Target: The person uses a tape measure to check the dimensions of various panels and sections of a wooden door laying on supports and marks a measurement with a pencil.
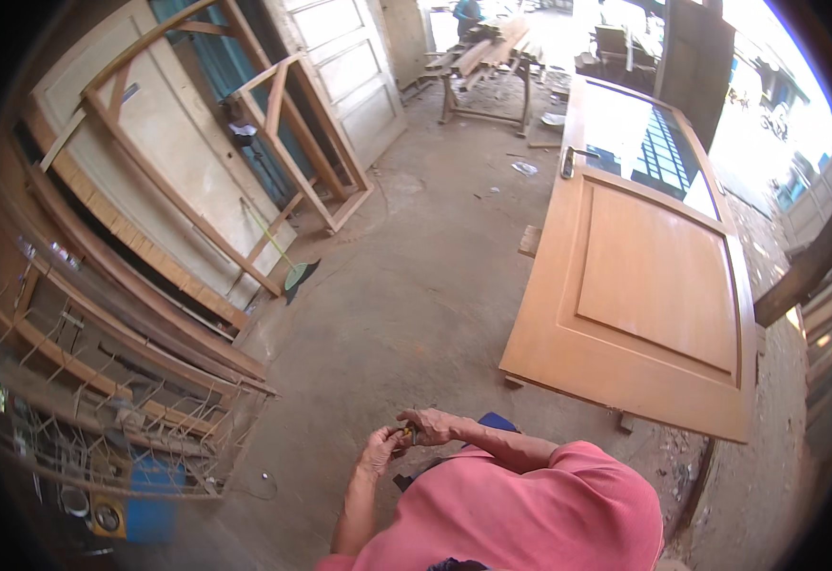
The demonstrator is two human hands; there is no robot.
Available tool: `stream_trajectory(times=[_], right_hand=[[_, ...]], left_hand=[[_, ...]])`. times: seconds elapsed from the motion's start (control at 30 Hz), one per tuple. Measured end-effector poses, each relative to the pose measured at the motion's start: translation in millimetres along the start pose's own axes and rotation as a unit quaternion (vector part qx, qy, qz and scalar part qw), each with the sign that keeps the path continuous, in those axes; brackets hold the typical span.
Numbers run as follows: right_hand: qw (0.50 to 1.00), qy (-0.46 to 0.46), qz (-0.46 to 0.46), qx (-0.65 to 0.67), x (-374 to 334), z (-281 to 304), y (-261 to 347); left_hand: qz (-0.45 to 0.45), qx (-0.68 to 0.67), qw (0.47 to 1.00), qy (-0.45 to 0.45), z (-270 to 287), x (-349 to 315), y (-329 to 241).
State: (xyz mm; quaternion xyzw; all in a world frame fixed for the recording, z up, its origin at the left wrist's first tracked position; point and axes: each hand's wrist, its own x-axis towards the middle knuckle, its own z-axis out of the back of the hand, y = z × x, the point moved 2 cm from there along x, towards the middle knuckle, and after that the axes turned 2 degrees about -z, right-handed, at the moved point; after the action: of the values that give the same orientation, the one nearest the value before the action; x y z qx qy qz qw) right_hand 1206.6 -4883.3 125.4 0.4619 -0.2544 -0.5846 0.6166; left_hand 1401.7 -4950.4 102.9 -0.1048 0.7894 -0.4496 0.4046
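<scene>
Clearly, in the head view, a small yellow-and-dark object sits low in the frame, just left of centre, between the person's two bare hands. It is mostly covered by fingers and too small to make out fully, so I cannot tell which way it points or how its long axis runs. The left hand, reaching up from the lower edge, has its fingers bent and gathered at the object. The right hand comes in from the right, its forearm nearly level across the frame, with curled fingers meeting the same object; both hands look partly closed on it. Below them spreads a pink short-sleeved shirt.

On the right of the frame lies a large light-brown wooden door, its long axis running from upper centre-right to lower right, its glass pane toward the top and a dark lever handle on its left edge. At upper centre, a wooden trestle desk bears planks. A green-headed broom leans at left, near upright wooden frames.
</scene>
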Motion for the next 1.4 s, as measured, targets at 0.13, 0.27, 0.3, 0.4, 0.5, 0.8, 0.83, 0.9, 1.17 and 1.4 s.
stream_trajectory(times=[0.13, 0.27, 0.3, 0.4, 0.5, 0.8, 0.83, 0.9, 1.17, 1.4], right_hand=[[0.999, -0.012, -0.030, 0.000, 13.8, 44.2, 23.4], [0.994, -0.050, -0.085, -0.036, 9.6, 120.9, 43.8], [0.993, -0.055, -0.094, -0.047, 6.4, 142.2, 52.7], [0.993, -0.055, -0.104, -0.024, 1.9, 194.1, 56.9], [0.991, -0.081, -0.105, -0.017, -1.1, 234.3, 42.4], [0.933, -0.263, -0.244, 0.025, -40.9, 280.4, 13.2], [0.918, -0.281, -0.277, 0.037, -44.4, 282.7, 13.6], [0.883, -0.334, -0.324, 0.060, -48.1, 286.9, 4.7], [0.742, -0.521, -0.399, 0.138, -51.8, 297.4, -13.6], [0.647, -0.623, -0.409, 0.163, -65.5, 282.1, 1.0]], left_hand=[[-0.060, -0.041, 0.997, 0.029, 31.9, 39.6, -56.9], [-0.165, -0.140, 0.976, 0.008, 64.5, 80.7, -155.2], [-0.202, -0.149, 0.968, -0.011, 75.0, 85.1, -185.1], [-0.289, -0.150, 0.943, -0.075, 123.9, 103.7, -259.2], [-0.355, -0.133, 0.922, -0.079, 149.6, 128.3, -321.2], [-0.211, -0.010, 0.977, 0.004, 1.8, 309.0, -338.0], [-0.172, -0.004, 0.985, 0.027, -33.9, 326.2, -326.8], [-0.097, 0.029, 0.985, 0.139, -112.2, 350.4, -309.2], [0.010, 0.201, 0.866, 0.458, -271.8, 425.6, -285.5], [-0.054, 0.224, 0.836, 0.498, -347.9, 517.7, -355.2]])
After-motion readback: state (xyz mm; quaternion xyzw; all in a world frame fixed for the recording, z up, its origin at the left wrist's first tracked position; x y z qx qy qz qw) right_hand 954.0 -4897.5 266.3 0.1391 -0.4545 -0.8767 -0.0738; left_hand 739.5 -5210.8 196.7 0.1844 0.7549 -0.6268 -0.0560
